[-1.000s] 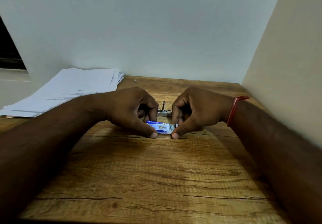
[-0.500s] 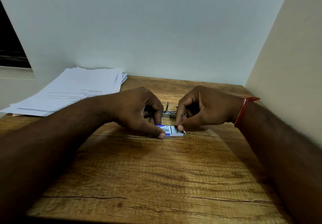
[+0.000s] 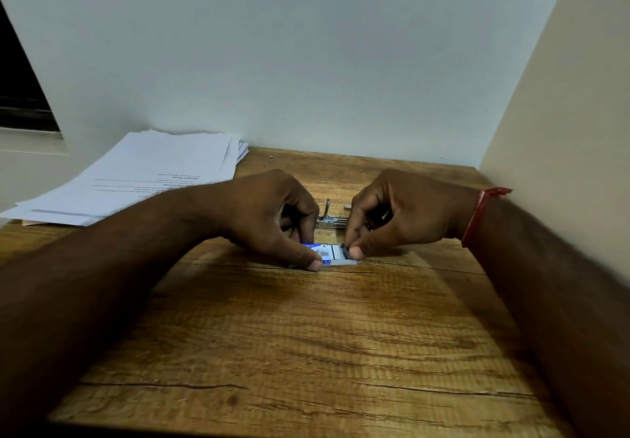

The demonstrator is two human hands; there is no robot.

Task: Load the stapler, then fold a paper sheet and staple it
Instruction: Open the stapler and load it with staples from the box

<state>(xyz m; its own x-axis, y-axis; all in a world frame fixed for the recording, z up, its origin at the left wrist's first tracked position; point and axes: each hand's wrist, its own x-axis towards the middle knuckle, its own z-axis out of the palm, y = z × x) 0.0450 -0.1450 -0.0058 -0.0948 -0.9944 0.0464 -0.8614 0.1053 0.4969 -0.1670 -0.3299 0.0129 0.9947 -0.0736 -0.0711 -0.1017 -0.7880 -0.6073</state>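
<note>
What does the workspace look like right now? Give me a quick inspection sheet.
Surface: wooden table, grain cracks visible.
Job's things: staple box between both hands; stapler behind it, partly hidden; paper stack far left.
Clutter: small metal piece near the table's back edge.
Hands: left hand grips the box; right hand pinches its open end.
Cables: nothing seen.
Surroundings: pale walls behind and right; dark opening at left.

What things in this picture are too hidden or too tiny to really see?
- Stapler: head view, mostly behind both hands; whether it is open or loaded cannot be told.
- Staple box: head view, the left hand and right hand pinch its ends; the staples inside are too small to count.
- Paper stack: head view, print too small to read.
- Small speck by the wall: too tiny to name.
</note>
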